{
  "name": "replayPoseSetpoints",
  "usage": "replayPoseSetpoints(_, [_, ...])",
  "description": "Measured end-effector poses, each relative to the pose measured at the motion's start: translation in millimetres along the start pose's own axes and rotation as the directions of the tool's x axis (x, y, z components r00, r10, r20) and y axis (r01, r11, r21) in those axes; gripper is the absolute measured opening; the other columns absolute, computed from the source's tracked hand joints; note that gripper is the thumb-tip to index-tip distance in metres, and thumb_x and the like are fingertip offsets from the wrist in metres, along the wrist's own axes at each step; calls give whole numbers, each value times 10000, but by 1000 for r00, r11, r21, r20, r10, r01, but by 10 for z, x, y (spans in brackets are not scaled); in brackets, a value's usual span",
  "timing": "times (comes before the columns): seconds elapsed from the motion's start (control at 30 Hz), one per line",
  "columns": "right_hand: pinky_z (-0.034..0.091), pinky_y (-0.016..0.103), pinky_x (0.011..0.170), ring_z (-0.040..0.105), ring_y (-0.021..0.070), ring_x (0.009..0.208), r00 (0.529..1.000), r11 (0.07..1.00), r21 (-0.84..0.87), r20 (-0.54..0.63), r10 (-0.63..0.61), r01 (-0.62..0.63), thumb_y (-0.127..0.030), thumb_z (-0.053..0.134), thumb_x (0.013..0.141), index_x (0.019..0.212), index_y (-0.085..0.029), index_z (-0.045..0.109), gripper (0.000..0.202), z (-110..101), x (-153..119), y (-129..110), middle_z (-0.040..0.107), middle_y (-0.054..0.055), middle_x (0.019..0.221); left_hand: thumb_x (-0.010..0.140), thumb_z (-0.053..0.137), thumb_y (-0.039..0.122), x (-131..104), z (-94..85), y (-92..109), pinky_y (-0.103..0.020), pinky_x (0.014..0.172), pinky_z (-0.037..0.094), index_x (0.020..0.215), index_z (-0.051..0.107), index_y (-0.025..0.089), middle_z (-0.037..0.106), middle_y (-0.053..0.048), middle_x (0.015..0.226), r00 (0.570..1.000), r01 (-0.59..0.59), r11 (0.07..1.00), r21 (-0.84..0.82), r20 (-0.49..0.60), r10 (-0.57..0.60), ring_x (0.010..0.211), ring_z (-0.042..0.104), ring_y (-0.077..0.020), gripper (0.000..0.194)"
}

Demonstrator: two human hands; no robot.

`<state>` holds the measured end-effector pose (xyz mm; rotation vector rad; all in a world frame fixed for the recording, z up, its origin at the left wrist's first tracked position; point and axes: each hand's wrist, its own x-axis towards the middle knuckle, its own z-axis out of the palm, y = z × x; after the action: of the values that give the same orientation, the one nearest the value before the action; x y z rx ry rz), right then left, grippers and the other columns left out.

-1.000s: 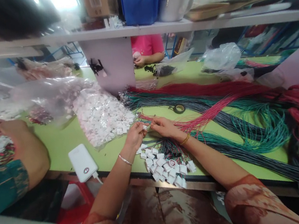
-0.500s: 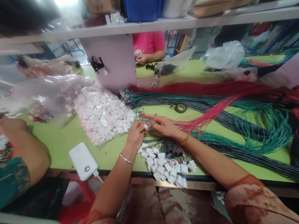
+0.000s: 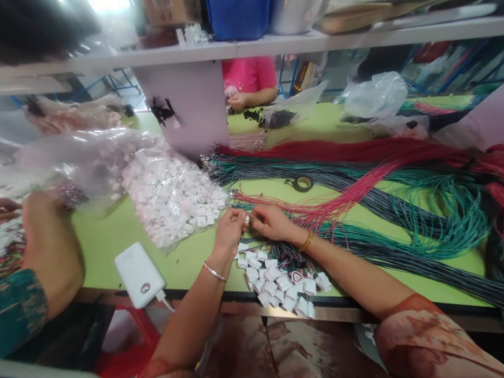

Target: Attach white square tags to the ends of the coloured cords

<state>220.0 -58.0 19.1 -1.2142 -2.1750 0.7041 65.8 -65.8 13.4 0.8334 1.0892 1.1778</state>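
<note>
My left hand pinches a small white connector housing over the table. Close beside it, my right hand has its fingers pinched together at the connector; whatever thin wire they hold is too small to make out. Below the hands lies a pile of white connectors with dark, red and green wires attached, near the table's front edge. Behind the fingers, loose red wires fan out to the right. A clear bag of white connectors lies to the left of my hands.
A white power bank with a cable lies at front left. Black tape sits among long bundles of red, black and green wires. A shelf with a blue bin spans above. Co-workers sit at left and opposite.
My right hand has drawn slightly closer to the left, and both have dipped a little. The co-worker's hand at the left has shifted. The view has moved slightly.
</note>
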Motion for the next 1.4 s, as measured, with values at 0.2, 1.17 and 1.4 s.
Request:
replayPoseSetpoints(0.2, [339, 228, 622, 493, 123, 651, 995, 999, 3, -93, 47, -47, -312, 470, 865, 773, -144, 635, 253, -266, 450, 161, 630, 21, 730, 684, 710, 263, 12, -5, 5, -179, 495, 352, 731, 565, 148, 666, -23, 769, 1000, -9, 1000, -3, -7, 9, 524, 472, -47, 191])
replayPoseSetpoints(1.17, [261, 220, 531, 315, 90, 527, 978, 959, 283, -192, 82, -24, -293, 537, 749, 704, -153, 599, 159, -103, -57, -78, 396, -52, 544, 663, 758, 212, 29, -10, 18, -168, 510, 408, 724, 555, 135, 576, 15, 701, 989, 136, 962, -238, 87, -118, 529, 497, -43, 226])
replayPoseSetpoints(1.4, [272, 219, 550, 377, 104, 556, 976, 995, 90, -216, -18, 38, -205, 527, 721, 674, -169, 563, 69, -84, -71, -53, 442, -37, 558, 644, 747, 197, 35, -12, 3, -156, 464, 363, 739, 579, 122, 586, 6, 654, 987, 157, 954, -254, 74, -143, 496, 483, -47, 208])
